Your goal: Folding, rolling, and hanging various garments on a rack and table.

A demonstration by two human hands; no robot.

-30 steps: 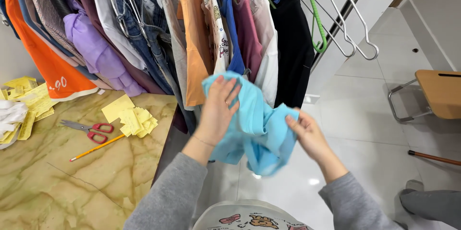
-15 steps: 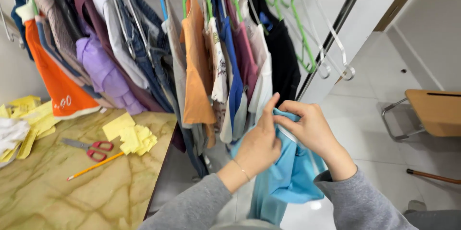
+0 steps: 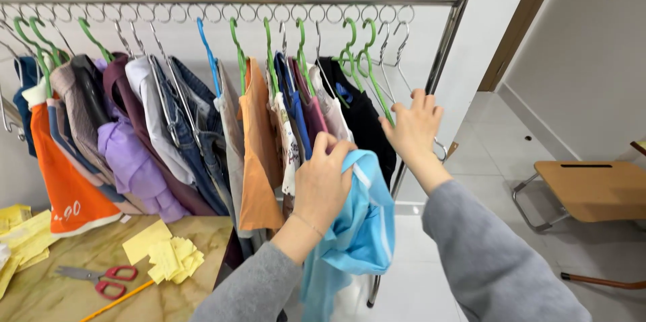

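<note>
Left hand point(image 3: 324, 177) clamped on a light blue garment point(image 3: 360, 231), held up in front of the clothes rack point(image 3: 431, 83), cloth hanging down past the wrist. Right hand point(image 3: 414, 127) apart from it, fingers closing around an empty green hanger point(image 3: 371, 73) near the rack's right post; full grip hard to tell. Crowding the rail to the left: black top point(image 3: 363, 120), orange shirt point(image 3: 259, 154), denim point(image 3: 192, 140), lilac shirt point(image 3: 131, 167). Below left, marble table point(image 3: 67, 302) with red scissors point(image 3: 101, 278), yellow paper slips point(image 3: 168, 255). Off right, wooden chair point(image 3: 585, 191).
</note>
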